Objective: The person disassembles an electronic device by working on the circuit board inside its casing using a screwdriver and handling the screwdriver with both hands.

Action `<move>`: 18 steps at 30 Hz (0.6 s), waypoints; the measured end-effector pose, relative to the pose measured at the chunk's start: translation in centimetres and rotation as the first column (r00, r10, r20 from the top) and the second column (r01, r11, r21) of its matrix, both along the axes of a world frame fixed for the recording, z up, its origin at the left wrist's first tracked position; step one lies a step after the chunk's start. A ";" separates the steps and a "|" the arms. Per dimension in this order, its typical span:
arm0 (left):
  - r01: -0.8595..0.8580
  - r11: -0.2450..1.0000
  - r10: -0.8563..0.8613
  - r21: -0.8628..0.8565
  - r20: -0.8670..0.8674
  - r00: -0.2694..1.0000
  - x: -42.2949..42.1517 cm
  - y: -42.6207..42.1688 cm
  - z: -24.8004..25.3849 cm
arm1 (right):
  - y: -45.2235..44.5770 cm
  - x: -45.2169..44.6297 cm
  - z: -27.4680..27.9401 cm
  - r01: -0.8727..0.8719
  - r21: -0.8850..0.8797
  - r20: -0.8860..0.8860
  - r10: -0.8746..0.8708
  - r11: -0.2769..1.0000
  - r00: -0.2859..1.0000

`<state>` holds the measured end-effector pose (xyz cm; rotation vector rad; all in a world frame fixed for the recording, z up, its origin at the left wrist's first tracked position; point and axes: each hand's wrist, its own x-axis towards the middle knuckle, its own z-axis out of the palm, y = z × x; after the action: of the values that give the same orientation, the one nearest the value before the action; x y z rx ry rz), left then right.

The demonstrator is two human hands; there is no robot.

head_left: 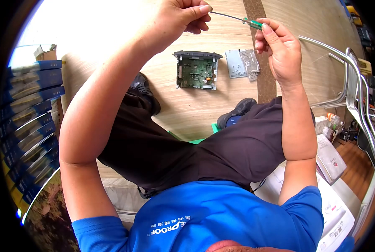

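My right hand [279, 48] grips the green handle of a screwdriver [253, 24] at the upper right. The metal shaft points left, and its far end meets the pinched thumb and fingers of my left hand [187, 16]. Below and between the hands, an opened electronic unit [197, 71] lies on the wood-patterned floor [187, 107], its green circuit board showing. Just right of it are a flat metal plate [236, 65] and a perforated metal piece [250, 61], partly overlapping.
Stacked blue boxes [36, 90] stand at the left. A chair with metal tubes [351, 69] is at the right, near a booklet [330, 159] and printed sheets [336, 218]. My shoes [238, 112] rest on the floor around the unit.
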<state>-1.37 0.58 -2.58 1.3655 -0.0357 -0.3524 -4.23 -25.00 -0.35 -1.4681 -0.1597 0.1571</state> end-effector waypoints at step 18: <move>-0.023 0.987 0.017 -0.162 -0.039 0.999 -0.1 0.2 0.4 | -0.2 0.3 -0.4 -0.065 0.225 -0.130 0.096 0.972 0.987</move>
<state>-1.51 0.73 -2.13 1.1972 -0.0189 -0.3512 -3.95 -25.20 -0.77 -1.2258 -0.1191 0.2986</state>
